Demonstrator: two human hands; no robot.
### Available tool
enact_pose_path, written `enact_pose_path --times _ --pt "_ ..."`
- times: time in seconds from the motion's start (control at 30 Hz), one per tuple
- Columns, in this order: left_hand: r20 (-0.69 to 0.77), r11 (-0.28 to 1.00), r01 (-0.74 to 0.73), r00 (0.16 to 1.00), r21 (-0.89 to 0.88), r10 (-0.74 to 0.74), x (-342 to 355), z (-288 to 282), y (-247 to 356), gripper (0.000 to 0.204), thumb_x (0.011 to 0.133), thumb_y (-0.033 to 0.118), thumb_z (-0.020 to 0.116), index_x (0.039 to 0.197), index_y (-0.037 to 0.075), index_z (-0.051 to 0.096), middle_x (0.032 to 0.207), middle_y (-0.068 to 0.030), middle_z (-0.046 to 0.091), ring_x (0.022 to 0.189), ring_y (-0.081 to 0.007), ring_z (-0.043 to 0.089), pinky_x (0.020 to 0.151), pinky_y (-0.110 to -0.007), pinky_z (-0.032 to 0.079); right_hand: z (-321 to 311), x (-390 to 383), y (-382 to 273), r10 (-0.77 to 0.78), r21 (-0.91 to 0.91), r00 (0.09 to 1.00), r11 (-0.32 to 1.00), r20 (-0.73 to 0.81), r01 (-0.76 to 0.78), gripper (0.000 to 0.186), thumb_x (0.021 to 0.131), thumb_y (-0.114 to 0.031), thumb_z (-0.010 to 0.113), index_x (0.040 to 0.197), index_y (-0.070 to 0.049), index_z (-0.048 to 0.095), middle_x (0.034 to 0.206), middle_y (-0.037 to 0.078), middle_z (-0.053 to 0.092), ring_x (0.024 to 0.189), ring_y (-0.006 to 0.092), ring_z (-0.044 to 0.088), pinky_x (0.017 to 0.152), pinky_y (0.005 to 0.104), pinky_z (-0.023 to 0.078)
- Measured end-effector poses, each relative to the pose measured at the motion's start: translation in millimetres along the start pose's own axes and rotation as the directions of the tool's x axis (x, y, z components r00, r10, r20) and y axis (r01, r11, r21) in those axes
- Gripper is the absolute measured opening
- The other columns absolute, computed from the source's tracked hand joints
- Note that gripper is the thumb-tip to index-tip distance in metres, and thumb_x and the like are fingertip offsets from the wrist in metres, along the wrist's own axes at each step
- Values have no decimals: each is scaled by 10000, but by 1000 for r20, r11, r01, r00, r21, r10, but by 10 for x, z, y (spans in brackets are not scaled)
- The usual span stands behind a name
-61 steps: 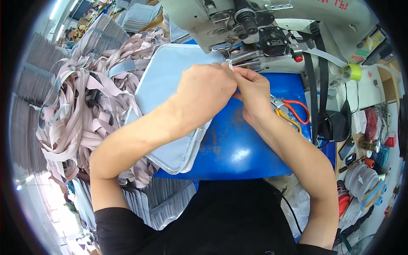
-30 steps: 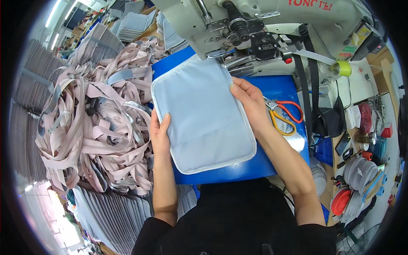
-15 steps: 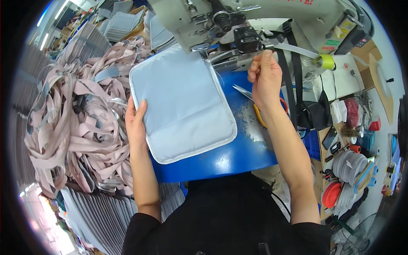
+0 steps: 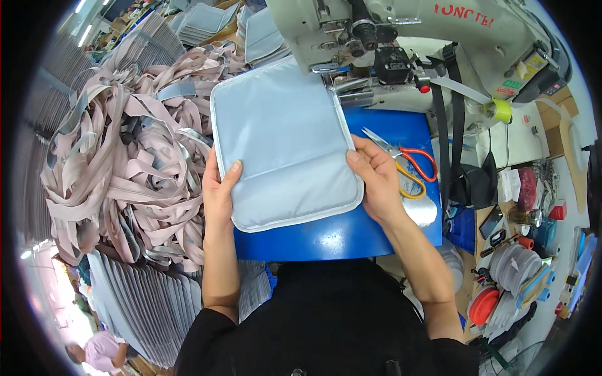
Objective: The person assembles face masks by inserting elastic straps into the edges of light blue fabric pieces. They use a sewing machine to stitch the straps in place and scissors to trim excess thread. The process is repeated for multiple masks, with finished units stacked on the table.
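Note:
Between my hands is a light grey-blue fabric panel [image 4: 285,135] with rounded corners, a pale bound edge and a crease across its lower part. My left hand [image 4: 218,191] grips its left edge, thumb on top. On the opposite edge my right hand [image 4: 376,178] pinches the panel, its thumb on top and the fingers partly underneath. The panel's far right edge lies at the sewing machine [image 4: 392,66], whose head covers that corner. Scissors [image 4: 411,164] with one red and one yellow handle lie on the blue table [image 4: 313,241], right of my right hand.
A heap of pinkish fabric strips [image 4: 150,169] rises at the left. Stacked grey panels [image 4: 147,307] stand below it, more panels [image 4: 204,22] behind. Black straps [image 4: 458,119] hang beside the machine. Spools [image 4: 514,244] and small items crowd the right. Another person [image 4: 103,351] is at lower left.
My right hand has come down from the machine's attachment and taken hold of the panel's right edge. The scissors, partly hidden before, now show fully. The whole view has shifted slightly.

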State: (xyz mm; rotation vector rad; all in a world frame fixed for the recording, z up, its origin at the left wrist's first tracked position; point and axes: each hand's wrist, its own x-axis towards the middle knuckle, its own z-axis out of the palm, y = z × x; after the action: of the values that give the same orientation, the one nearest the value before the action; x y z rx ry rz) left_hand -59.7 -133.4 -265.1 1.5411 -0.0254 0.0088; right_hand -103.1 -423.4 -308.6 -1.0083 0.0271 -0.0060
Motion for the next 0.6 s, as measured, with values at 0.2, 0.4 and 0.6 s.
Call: enact_pose_path --times 0.2,0.4,0.6 --pt "-5 998 -4 1000 -55 4 337 29 66 596 964 122 717 1507 14 498 1372 -101 642 1217 -162 616 1052 -309 466 138 295 -18 4 224 1000 974 23 -9 428 1053 -163 619 1421 46 560 1238 106 718 1084 132 685 960 278 535" --pt "29 999 -23 999 -28 24 823 -28 68 594 958 147 725 1497 15 513 1344 -107 657 1162 -168 643 991 -309 509 152 610 22 -63 194 996 978 -68 75 371 1041 -181 631 1346 29 607 1195 83 729 1028 131 699 888 280 563" --pt "39 998 -34 999 -52 36 1072 -44 91 610 954 161 739 1499 8 511 1337 -118 663 1144 -175 656 977 -312 525 -294 181 -1142 -633 -735 774 530 -11 423 215 1005 -119 684 1208 -51 694 974 -16 668 808 37 553 717 211 448"
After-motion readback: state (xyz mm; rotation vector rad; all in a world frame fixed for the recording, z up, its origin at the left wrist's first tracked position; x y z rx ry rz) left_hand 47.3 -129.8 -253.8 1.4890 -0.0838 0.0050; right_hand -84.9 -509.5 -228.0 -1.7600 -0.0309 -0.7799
